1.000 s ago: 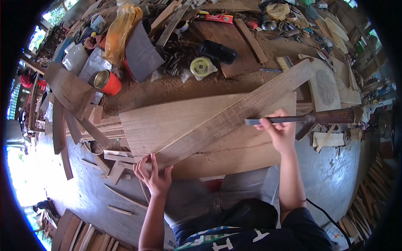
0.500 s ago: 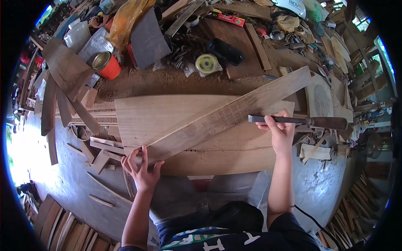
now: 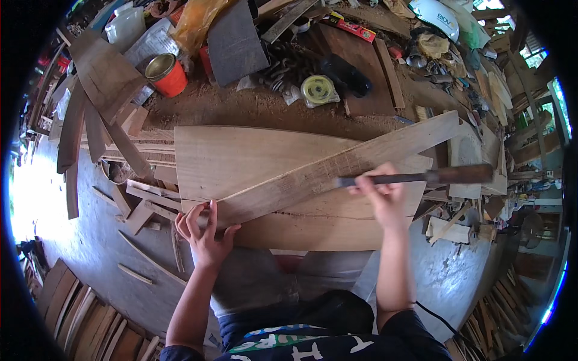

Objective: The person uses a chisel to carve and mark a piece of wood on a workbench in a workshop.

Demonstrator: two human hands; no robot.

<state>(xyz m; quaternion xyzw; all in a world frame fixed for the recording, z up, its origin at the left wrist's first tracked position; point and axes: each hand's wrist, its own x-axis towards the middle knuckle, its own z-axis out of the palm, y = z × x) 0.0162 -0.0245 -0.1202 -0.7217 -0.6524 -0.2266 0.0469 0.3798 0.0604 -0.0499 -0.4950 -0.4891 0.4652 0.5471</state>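
A long narrow wooden board [image 3: 397,141] lies slantwise across a wide wooden board [image 3: 229,153], its far end up to the right. The narrow board has a dark, scored patch along its middle. My left hand [image 3: 208,237] grips its near left end, fingers over the far edge and thumb on the near side. In my right hand [image 3: 385,198] is a chisel [image 3: 460,174] with a dark wooden handle, pinched by its metal blade. The handle points right, while the blade tip, blurred, is at the narrow board's near edge.
Behind the boards, the cluttered bench [image 3: 211,111] carries an orange can [image 3: 170,81], a yellow tape roll [image 3: 319,90], a black case [image 3: 348,73] and a brush [image 3: 424,112]. Wood offcuts [image 3: 141,210] lie at left. Planks are stacked at both lower sides.
My right hand has brought the chisel slightly left, its tip now reaching the narrow board's edge. My left hand keeps its grip on the board's end. The whole view has shifted a little.
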